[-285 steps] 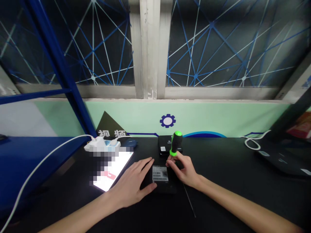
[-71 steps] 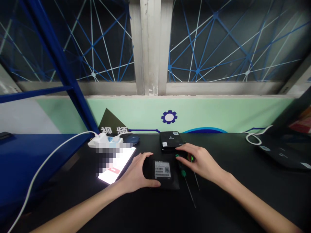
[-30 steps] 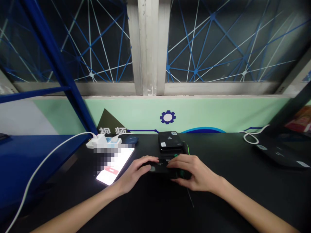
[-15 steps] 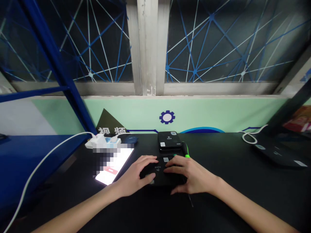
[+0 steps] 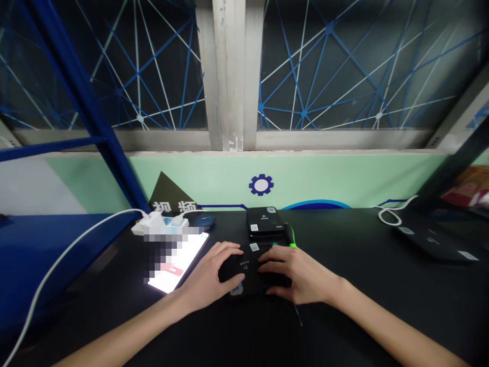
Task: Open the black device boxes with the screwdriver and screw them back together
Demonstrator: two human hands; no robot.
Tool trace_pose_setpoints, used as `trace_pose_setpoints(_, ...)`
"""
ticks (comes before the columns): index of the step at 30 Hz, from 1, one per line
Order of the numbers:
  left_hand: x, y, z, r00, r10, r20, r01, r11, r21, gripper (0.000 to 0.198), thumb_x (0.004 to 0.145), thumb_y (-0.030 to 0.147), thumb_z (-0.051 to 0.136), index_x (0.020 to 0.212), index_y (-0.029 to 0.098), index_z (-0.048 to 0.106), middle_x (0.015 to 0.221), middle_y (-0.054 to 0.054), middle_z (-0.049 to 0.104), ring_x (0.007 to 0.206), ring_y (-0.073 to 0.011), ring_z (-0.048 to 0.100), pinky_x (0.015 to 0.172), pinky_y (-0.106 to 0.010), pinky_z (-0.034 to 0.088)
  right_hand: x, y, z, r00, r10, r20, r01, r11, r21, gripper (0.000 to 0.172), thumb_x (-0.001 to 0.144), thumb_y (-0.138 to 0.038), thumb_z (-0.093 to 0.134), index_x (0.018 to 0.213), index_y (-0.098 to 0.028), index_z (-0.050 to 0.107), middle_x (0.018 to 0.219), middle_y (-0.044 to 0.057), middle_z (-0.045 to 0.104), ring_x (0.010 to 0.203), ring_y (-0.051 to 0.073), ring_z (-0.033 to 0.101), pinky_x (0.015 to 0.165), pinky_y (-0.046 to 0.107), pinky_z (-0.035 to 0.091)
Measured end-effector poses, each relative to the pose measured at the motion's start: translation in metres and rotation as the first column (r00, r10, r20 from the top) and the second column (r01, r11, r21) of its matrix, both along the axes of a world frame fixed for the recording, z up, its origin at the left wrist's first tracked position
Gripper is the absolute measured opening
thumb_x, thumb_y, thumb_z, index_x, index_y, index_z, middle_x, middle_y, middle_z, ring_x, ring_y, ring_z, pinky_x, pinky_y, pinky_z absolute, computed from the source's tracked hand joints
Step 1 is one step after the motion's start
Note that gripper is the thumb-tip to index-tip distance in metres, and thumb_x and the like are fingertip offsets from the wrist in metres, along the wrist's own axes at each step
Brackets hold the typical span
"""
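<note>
Two bare hands rest on a flat black box (image 5: 248, 280), which lies on a black desk (image 5: 355, 239), directly in front of the person. The left hand (image 5: 212, 275) curves around the box's left side, thumb and fingers spread; the right hand (image 5: 300, 272) bends its fingers over the right side. Whether either is gripping firmly cannot be told. A white label (image 5: 254, 247) marks the box's far edge. Just behind sits a second black box (image 5: 264, 219). Beside that, a black-and-lime handle (image 5: 289, 235) stands out, and a thin metal shaft (image 5: 298, 316) extends below the right hand. To the left lies a brightly lit phone (image 5: 171, 275), partly pixelated, near a white power strip (image 5: 157, 224).
</note>
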State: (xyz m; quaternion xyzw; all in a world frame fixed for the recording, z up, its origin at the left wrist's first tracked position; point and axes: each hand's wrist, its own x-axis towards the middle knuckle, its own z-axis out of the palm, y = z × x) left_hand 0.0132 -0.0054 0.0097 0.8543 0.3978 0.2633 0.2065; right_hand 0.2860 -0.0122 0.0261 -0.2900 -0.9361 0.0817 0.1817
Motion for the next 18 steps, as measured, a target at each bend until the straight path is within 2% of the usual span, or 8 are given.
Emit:
trace_pose_setpoints(3,0.001,-0.005,0.004,0.994,0.082,-0.076,-0.077,0.995,0.069,0.032,0.09,0.039,0.062,0.121,0.029,0.06,0.123,-0.005,0.061,0.103,-0.0261,0.06,0.089,-0.041,0.051,0.002,0.002,0.001,0.999,-0.05,-0.001,0.05,0.998,0.041,0.018,0.089,-0.023,0.066,0.106,-0.02,0.071,0.112,0.007,0.07,0.099,0.023,0.062,0.088,0.038,0.049)
trace_pose_setpoints(5,0.002,-0.008,0.005,0.987,0.113,-0.115,-0.103,0.991,0.089,0.033,0.09,0.041,0.061,0.12,0.029,0.061,0.12,-0.005,0.061,0.095,-0.0251,0.061,0.083,-0.04,0.052,0.003,0.005,0.001,0.995,-0.094,-0.012,0.095,0.992,0.077,0.012,0.091,-0.02,0.063,0.1,-0.02,0.072,0.107,0.007,0.072,0.096,0.022,0.062,0.086,0.038,0.047)
trace_pose_setpoints(7,0.002,-0.009,0.006,0.985,0.109,-0.135,-0.092,0.988,0.122,0.036,0.09,0.042,0.061,0.123,0.029,0.06,0.125,-0.005,0.06,0.103,-0.0272,0.059,0.092,-0.044,0.049,0.004,0.007,0.0,0.992,-0.128,-0.022,0.129,0.987,0.096,0.01,0.093,-0.019,0.062,0.098,-0.02,0.071,0.103,0.007,0.072,0.094,0.022,0.062,0.084,0.038,0.047)
trace_pose_setpoints(10,0.0,-0.006,0.006,0.989,0.04,-0.144,-0.023,0.993,0.119,0.043,0.092,0.044,0.06,0.132,0.031,0.056,0.139,-0.005,0.053,0.125,-0.0306,0.05,0.107,-0.048,0.039,0.004,0.009,-0.002,0.987,-0.159,-0.02,0.16,0.983,0.094,0.009,0.093,-0.02,0.063,0.097,-0.02,0.071,0.102,0.006,0.072,0.094,0.022,0.061,0.083,0.037,0.046)
trace_pose_setpoints(12,-0.001,-0.004,0.006,0.99,-0.019,-0.139,0.029,0.997,0.073,0.042,0.094,0.045,0.058,0.134,0.032,0.055,0.14,-0.004,0.054,0.126,-0.0293,0.049,0.107,-0.046,0.039,0.004,0.01,-0.004,0.985,-0.17,-0.015,0.171,0.981,0.089,0.009,0.093,-0.02,0.062,0.097,-0.02,0.071,0.101,0.006,0.072,0.094,0.022,0.061,0.083,0.036,0.046)
trace_pose_setpoints(14,-0.002,-0.002,0.004,0.99,-0.023,-0.141,0.032,0.998,0.058,0.039,0.094,0.046,0.059,0.131,0.032,0.058,0.131,-0.004,0.059,0.118,-0.0273,0.054,0.101,-0.043,0.044,0.004,0.011,-0.005,0.984,-0.175,-0.018,0.176,0.981,0.088,0.009,0.094,-0.02,0.062,0.097,-0.02,0.07,0.101,0.006,0.072,0.093,0.022,0.061,0.082,0.036,0.046)
trace_pose_setpoints(18,-0.002,-0.003,-0.003,0.963,0.181,-0.199,-0.144,0.972,0.188,0.05,0.088,0.058,0.064,0.128,0.03,0.059,0.112,-0.005,0.063,0.098,-0.0273,0.058,0.084,-0.042,0.049,0.004,0.011,-0.006,0.983,-0.184,-0.028,0.185,0.979,0.087,0.009,0.093,-0.021,0.063,0.097,-0.02,0.07,0.1,0.006,0.072,0.093,0.022,0.061,0.083,0.036,0.047)
